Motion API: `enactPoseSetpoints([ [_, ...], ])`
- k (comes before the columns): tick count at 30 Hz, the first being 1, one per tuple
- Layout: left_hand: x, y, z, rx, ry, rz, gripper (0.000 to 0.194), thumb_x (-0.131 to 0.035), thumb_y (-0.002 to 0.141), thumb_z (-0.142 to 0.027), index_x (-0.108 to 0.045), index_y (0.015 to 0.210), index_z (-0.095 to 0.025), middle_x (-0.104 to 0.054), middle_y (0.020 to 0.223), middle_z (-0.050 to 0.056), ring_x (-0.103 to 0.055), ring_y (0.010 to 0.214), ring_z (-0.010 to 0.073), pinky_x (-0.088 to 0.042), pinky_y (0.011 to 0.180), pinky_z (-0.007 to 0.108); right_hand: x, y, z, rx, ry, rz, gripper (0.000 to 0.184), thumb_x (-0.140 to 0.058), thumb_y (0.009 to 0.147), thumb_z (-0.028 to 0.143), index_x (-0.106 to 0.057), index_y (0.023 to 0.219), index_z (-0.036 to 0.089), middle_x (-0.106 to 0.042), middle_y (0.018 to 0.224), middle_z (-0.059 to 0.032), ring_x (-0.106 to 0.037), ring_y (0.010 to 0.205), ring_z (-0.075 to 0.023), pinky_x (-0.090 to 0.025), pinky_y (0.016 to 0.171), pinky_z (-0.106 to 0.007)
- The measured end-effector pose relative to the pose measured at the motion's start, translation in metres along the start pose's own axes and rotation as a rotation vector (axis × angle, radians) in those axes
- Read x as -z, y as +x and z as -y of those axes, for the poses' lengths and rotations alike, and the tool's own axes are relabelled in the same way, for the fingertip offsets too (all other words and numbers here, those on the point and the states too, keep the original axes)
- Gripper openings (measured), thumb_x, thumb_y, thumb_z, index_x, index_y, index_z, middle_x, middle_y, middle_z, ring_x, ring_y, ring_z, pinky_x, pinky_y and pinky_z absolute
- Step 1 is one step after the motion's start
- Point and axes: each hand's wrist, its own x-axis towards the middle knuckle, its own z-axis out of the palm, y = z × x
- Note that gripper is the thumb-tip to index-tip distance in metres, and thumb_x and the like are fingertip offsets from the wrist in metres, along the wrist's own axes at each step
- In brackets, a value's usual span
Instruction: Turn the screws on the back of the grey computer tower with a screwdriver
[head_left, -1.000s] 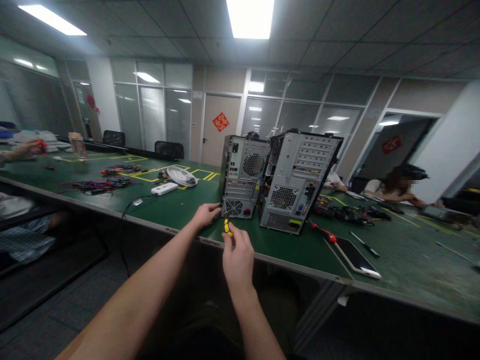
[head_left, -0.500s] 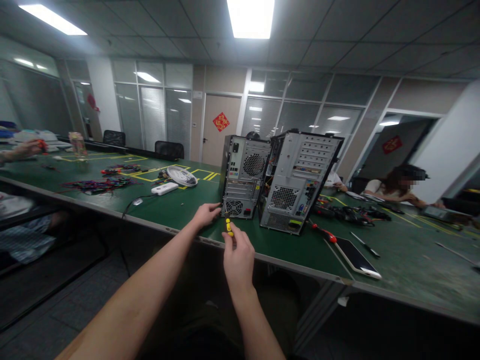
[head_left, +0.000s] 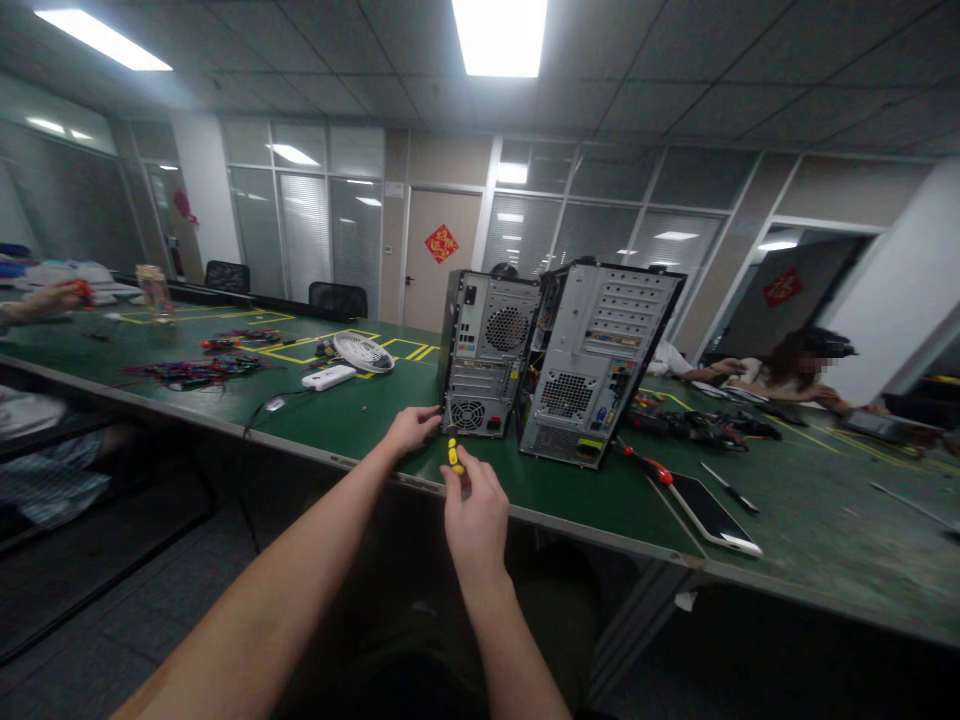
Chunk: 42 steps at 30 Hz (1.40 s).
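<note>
Head view | right hand [head_left: 478,505]: fingertips pinching yellow-handled tool [head_left: 454,458] before left computer case [head_left: 491,375], tip contact unclear | left hand [head_left: 411,430]: at case's lower edge, finger closure cannot be told | advisable: tool square, case braced | containers: 2 cases, right computer case [head_left: 592,350] included, interiors mostly hidden; white slotted dish [head_left: 365,350], contents indistinct

The person's own bare hands number 2: 1 left hand [head_left: 412,430] and 1 right hand [head_left: 478,507]. There are 2 computer towers [head_left: 574,370], 1 left and 1 right, with 1 yellow-handled tool [head_left: 454,456]. To the right lie 1 phone [head_left: 716,514] and 1 red-handled tool [head_left: 657,470]. To the left are 1 white basket [head_left: 364,352], 1 white block [head_left: 329,378] and 2 wire heaps [head_left: 199,372], 1 near and 1 farther. Far off are 2 black chairs [head_left: 337,299], 3 red decorations [head_left: 442,243] and 2 lit ceiling panels [head_left: 501,35].
</note>
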Motion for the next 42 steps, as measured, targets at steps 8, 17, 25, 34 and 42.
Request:
enactPoseSetpoints([
  [8, -0.0004, -0.0006, -0.0003, -0.001, 0.004, 0.002, 0.051, -0.061, 0.093, -0.033, -0.067, 0.138, -0.009, -0.08, 0.088, 0.008, -0.068, 0.067, 0.0181, -0.052, 0.069, 0.027, -0.0029, 0.0011, -0.0015, -0.112, 0.114, -0.012, 0.026, -0.057, 0.102, 0.039, -0.069, 0.113, 0.019, -0.077, 0.092, -0.0079, -0.073, 0.079, -0.0214, -0.053, 0.071, -0.028],
  [17, 0.0004, -0.0014, -0.0007, 0.011, -0.003, 0.006, 0.052, -0.061, 0.092, -0.035, -0.066, 0.139, -0.011, -0.08, 0.084, 0.007, -0.066, 0.067, 0.0178, -0.051, 0.068, 0.027, 0.0011, 0.0001, -0.0028, 0.009, 0.008, -0.034, 0.035, -0.052, 0.102, 0.03, -0.071, 0.13, 0.02, -0.071, 0.103, -0.0094, -0.07, 0.09, -0.0208, -0.053, 0.083, -0.03],
  [25, 0.0014, -0.0021, -0.0032, 0.018, -0.004, 0.006, 0.051, -0.063, 0.092, -0.034, -0.067, 0.138, -0.012, -0.08, 0.086, 0.007, -0.065, 0.066, 0.0166, -0.051, 0.067, 0.025, 0.001, 0.0009, -0.0027, -0.019, -0.039, -0.023, 0.032, -0.054, 0.102, 0.031, -0.071, 0.126, 0.019, -0.071, 0.105, -0.0095, -0.069, 0.088, -0.0212, -0.053, 0.083, -0.031],
  [34, 0.0008, -0.0025, -0.0042, 0.051, -0.008, 0.003, 0.05, -0.065, 0.092, -0.034, -0.068, 0.137, -0.014, -0.08, 0.089, 0.006, -0.068, 0.068, 0.0173, -0.051, 0.068, 0.026, -0.0052, 0.0018, -0.0065, -0.09, 0.072, -0.031, 0.028, -0.06, 0.1, 0.043, -0.068, 0.114, 0.02, -0.076, 0.092, -0.0071, -0.073, 0.076, -0.0205, -0.052, 0.07, -0.028],
  [42, 0.001, -0.0019, -0.0031, 0.038, -0.01, 0.008, 0.051, -0.063, 0.092, -0.034, -0.067, 0.139, -0.013, -0.081, 0.092, 0.007, -0.068, 0.069, 0.0173, -0.052, 0.07, 0.026, 0.0018, 0.0022, -0.0046, 0.016, -0.052, -0.05, 0.034, -0.054, 0.103, 0.034, -0.071, 0.129, 0.02, -0.072, 0.101, -0.0084, -0.068, 0.082, -0.0196, -0.05, 0.078, -0.03],
])
